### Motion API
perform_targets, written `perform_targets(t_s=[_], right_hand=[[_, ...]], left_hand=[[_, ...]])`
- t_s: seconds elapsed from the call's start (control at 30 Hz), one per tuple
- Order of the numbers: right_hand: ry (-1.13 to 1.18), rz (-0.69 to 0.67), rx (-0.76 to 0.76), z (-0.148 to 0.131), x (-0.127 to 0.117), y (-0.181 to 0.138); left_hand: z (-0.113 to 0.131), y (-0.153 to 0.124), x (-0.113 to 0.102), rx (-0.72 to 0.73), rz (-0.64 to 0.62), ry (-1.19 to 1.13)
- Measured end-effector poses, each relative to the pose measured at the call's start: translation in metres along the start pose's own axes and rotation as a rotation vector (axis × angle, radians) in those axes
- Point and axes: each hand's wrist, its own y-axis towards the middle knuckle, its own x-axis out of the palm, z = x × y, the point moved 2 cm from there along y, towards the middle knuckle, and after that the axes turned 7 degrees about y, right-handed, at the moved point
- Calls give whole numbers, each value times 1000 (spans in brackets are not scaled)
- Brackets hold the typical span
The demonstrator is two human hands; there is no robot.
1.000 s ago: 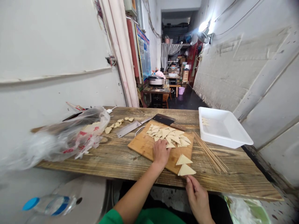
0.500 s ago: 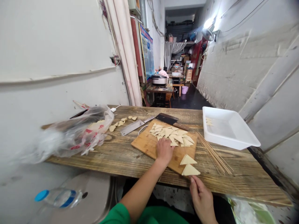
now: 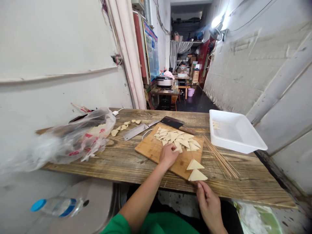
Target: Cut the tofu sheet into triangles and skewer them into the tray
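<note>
Along the near edge of the wooden table (image 3: 117,162), the closed right hand (image 3: 209,199) pinches the lower end of a thin skewer (image 3: 197,182) bearing two pale triangles (image 3: 197,175). Bare sticks (image 3: 221,159) lie beside the cutting board (image 3: 149,148). The left hand (image 3: 168,155), half curled, meets the near edge of the triangle pile (image 3: 179,138) on the board; whether it grips a piece cannot be told. Two pieces are threaded, many lie loose. Farther off, a white tray (image 3: 235,147) holds a short row of triangles.
</note>
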Motion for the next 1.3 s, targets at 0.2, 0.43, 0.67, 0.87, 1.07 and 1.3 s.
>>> perform_targets(t_s=[0.2,0.43,0.67,0.87,1.07,1.3], right_hand=[[78,-84,-42,-21,4,-5],[105,-173,-149,-36,15,-9],[88,-214,-118,-34,16,-9],[89,-204,-95,-33,17,-8],[90,-204,-94,-33,18,-7],[85,-200,-94,-31,19,-6]], left_hand=[[-7,-21,-14,-446,-326,-1076],[-8,-25,-24,-689,-317,-1317],[-4,-28,-23,-688,-315,-1363],[-1,-30,-25,-667,-287,-1370],[-1,-29,-22,-657,-299,-1371],[1,-30,-20,-647,-315,-1376]])
